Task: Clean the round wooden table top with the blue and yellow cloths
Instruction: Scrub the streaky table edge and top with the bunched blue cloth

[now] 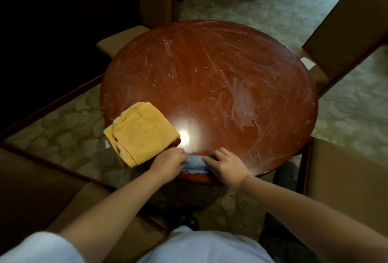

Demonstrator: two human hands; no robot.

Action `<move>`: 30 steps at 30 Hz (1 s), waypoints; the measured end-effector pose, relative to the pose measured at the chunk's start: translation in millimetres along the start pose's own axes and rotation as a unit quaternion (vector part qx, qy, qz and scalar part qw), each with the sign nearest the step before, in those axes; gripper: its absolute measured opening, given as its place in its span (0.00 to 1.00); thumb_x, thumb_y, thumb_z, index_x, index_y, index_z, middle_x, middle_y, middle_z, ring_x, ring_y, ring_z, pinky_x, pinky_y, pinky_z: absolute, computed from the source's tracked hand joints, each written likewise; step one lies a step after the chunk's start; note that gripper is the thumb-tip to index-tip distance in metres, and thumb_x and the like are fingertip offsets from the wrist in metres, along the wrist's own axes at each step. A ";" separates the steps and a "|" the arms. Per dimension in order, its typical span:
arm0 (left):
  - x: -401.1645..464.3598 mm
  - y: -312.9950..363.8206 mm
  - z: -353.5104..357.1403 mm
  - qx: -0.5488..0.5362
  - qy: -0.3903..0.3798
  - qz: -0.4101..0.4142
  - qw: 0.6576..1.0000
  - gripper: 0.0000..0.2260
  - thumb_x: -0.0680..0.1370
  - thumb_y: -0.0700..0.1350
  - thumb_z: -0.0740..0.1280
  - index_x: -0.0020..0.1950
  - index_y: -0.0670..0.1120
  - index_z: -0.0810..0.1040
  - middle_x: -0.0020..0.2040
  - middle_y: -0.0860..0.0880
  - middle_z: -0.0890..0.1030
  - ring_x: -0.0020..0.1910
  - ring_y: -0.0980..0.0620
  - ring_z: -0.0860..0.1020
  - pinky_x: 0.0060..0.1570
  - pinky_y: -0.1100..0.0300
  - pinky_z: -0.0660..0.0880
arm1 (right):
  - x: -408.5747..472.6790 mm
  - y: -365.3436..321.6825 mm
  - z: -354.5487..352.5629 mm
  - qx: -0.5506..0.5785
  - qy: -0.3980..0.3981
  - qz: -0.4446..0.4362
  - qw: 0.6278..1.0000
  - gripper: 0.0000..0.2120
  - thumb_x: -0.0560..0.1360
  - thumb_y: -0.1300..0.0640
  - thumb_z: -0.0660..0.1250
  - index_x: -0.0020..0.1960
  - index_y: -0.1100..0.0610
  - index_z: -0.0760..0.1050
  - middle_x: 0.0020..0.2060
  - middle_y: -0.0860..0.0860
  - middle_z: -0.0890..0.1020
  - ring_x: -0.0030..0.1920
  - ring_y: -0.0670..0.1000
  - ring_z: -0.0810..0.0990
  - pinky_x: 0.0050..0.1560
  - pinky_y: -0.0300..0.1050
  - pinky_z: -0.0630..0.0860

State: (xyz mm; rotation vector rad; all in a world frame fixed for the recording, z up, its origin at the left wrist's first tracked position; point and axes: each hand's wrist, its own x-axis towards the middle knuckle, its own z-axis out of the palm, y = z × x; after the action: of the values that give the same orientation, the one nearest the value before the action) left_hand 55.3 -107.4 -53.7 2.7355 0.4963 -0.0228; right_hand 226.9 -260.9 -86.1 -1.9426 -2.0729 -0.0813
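Working at the near rim of a round wooden table [210, 78], a person bunches a small blue cloth [196, 163] between both hands; the left hand [168, 165] grips its left end with fingers curled around the fabric, while the right hand [225, 165] presses on its right end, fingers bent over it and partly hiding it; how tightly the right fingers close under the cloth cannot be told from this head view. A folded yellow cloth [139, 131] lies untouched just beside the left hand, at the table's near-left edge, one corner overhanging the rim. Pale, dried-looking streaks and smears cross most of the reddish top, heaviest on the right half; a bright lamp glare sits close to the cloths; upholstered chairs [344, 32] ring the table on a patterned carpet [262, 11].

Both cloths look soft, light and limp, likely to crumple and drag unless gathered into a pad; the blue one seems best held bunched from above under a flat palm; the yellow one could be lifted by its folded edge. Judging by the streaks, most of the wiping appears yet to be done.
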 end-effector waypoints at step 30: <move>24.1 0.8 12.2 -0.031 -0.006 -0.011 0.999 0.08 0.75 0.38 0.66 0.52 0.43 0.82 0.49 0.47 0.79 0.50 0.48 0.76 0.47 0.57 0.71 | -15.6 5.6 4.4 -0.074 0.029 0.066 0.995 0.19 0.68 0.55 0.74 0.58 0.54 0.80 0.41 0.53 0.77 0.45 0.54 0.71 0.44 0.47 0.67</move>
State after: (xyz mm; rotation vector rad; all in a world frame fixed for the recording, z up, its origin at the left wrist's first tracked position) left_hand 78.8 -104.3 -66.7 2.6689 0.5143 -0.0286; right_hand 232.3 -274.5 -95.1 -2.1307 -1.9455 -0.2667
